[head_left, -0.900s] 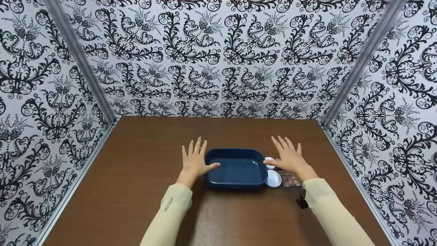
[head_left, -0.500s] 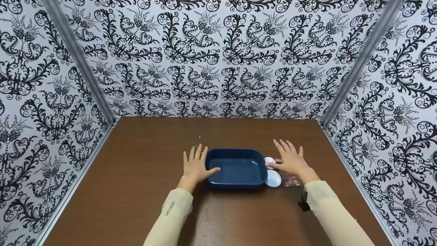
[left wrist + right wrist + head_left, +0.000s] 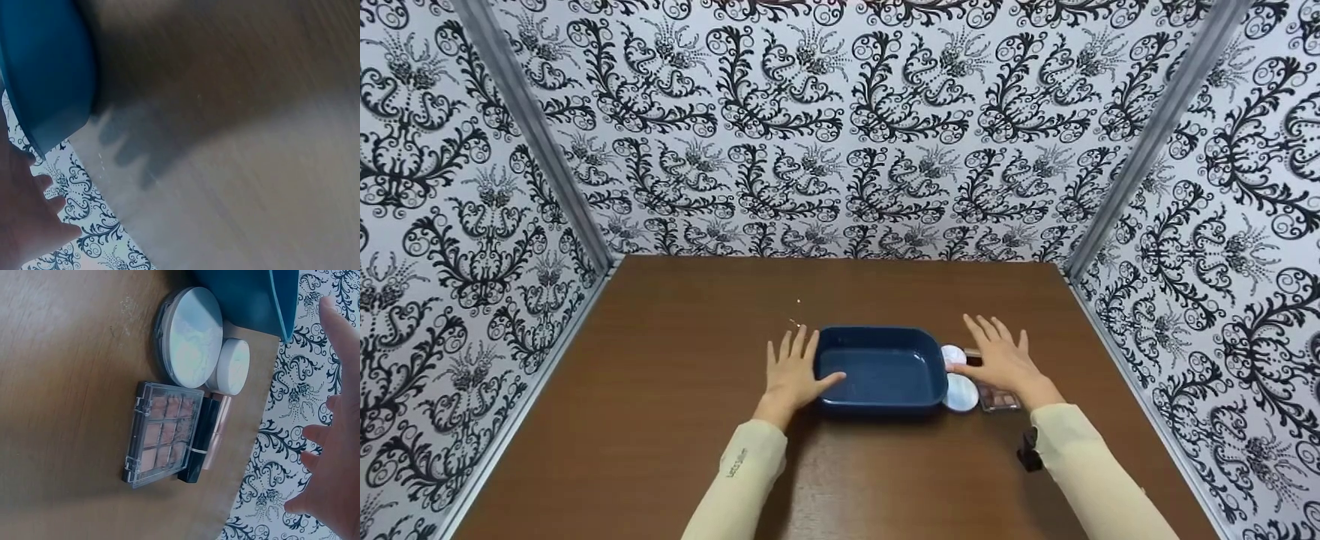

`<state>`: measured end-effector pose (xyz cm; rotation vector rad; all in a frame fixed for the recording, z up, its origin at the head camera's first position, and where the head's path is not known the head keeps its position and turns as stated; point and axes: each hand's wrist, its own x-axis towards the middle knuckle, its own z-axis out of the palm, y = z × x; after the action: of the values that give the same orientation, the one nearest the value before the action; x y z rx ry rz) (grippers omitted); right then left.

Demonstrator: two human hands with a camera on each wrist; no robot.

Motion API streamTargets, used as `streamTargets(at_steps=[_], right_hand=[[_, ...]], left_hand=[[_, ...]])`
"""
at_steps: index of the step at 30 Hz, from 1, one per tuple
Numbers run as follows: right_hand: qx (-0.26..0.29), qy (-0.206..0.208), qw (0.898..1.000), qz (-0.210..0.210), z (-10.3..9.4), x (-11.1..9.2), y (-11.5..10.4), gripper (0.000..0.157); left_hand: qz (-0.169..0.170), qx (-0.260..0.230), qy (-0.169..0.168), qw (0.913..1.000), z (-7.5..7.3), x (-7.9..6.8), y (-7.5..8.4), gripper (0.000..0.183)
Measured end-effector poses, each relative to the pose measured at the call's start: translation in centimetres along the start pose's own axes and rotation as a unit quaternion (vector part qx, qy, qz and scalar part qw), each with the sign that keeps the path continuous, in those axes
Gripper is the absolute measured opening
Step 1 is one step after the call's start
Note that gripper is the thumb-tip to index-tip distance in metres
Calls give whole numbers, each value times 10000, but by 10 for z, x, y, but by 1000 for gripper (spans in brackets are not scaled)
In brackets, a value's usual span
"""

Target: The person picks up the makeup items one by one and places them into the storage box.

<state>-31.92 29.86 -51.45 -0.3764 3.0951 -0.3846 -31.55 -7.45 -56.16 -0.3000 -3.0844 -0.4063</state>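
A deep blue rectangular tub [image 3: 881, 409] sits on the brown table between my two hands. My left hand [image 3: 793, 375] is spread at its left side, with the thumb over the near left rim. On the other side, my right hand [image 3: 1001, 365] hovers with fingers spread, thumb near the tub's right rim. Below that hand lie a round pearly compact [image 3: 194, 337], a small white round jar [image 3: 233, 365] and a clear-lidded eyeshadow palette [image 3: 164, 433]. A black tube [image 3: 201, 436] and a pink tube [image 3: 218, 430] lie beside the palette. Neither hand holds anything.
Patterned black-and-white panels [image 3: 810, 112] enclose the table [image 3: 682, 420] at the back and both sides, with grey posts [image 3: 529, 127] at the corners. A dark wrist device [image 3: 1029, 450] hangs under the right sleeve.
Both hands have drifted slightly nearer to me and a little to the right, fingers still spread. The tub and the makeup items have stayed in place.
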Motion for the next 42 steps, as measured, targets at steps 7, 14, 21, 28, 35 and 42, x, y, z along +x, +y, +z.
streamTargets(at_steps=[7,14,21,28,35,42], right_hand=[[46,-28,10000,26,6,-1,3,105],[90,-44,9999,-3,12,-3,5,99],[96,7,9997,-224,19,-1,6,82],[202,92,9984,-512,24,1,6,72],[230,78,9977,-630,32,7,4,65],[192,57,9975,-677,41,11,2,58]], left_hand=[[-45,-101,-15,9999,7,0,-3,99],[-63,-132,-15,9999,7,1,-3,97],[-130,-123,-50,9998,7,-2,-4,95],[-166,-149,-91,9997,6,-2,-4,92],[-217,-158,-148,9995,5,-3,-3,92],[-282,-183,-211,9992,4,-5,0,92]])
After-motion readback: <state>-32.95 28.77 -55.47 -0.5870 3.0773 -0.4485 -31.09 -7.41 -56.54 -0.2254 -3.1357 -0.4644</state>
